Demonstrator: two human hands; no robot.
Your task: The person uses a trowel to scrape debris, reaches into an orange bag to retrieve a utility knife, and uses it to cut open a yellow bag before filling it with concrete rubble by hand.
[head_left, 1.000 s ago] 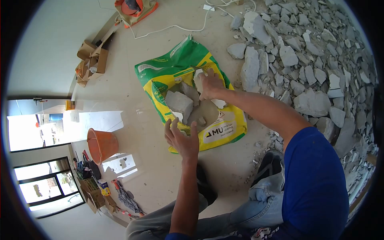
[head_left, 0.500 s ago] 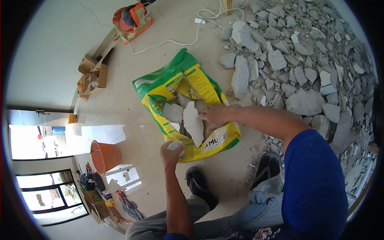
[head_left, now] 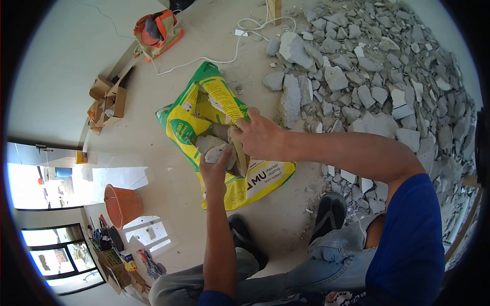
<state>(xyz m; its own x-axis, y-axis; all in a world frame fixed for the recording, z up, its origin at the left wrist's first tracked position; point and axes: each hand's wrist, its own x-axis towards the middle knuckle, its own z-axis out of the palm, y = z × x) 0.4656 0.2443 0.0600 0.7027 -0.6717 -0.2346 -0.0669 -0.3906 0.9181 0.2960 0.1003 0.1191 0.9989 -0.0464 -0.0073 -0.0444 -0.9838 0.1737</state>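
Grip: the left hand (head_left: 213, 172) is holding a grey chunk (head_left: 217, 153), thumb and fingers wrapped round it, above the near-left side of the sack's opening. The right hand (head_left: 259, 136) is resting at the far side of that opening with its fingers bent; its fingertips are facing away from the lens, so whether they are pinching the torn edge or a piece inside cannot be told.

The sack (head_left: 182, 131) is lying on the floor ahead of the shoes (head_left: 329, 217), with broken pieces (head_left: 203, 143) showing inside.

Risks (judged): the chunk is looking rough and uneven, so a loose hold could be letting it drop onto the right fingers, which are sitting close by. Sharp corners could be tearing the sack further wherever they are pressing on its wall. The yellow flap is leaning over the mouth and could be snagging a piece.

Around: the rubble pile (head_left: 352, 81) is crowding the right side, the right forearm passing near its edge. A white cable (head_left: 224, 61) is trailing beyond the sack. The orange bucket (head_left: 124, 206) and cardboard box (head_left: 116, 104) are standing well apart, obstructing nothing.
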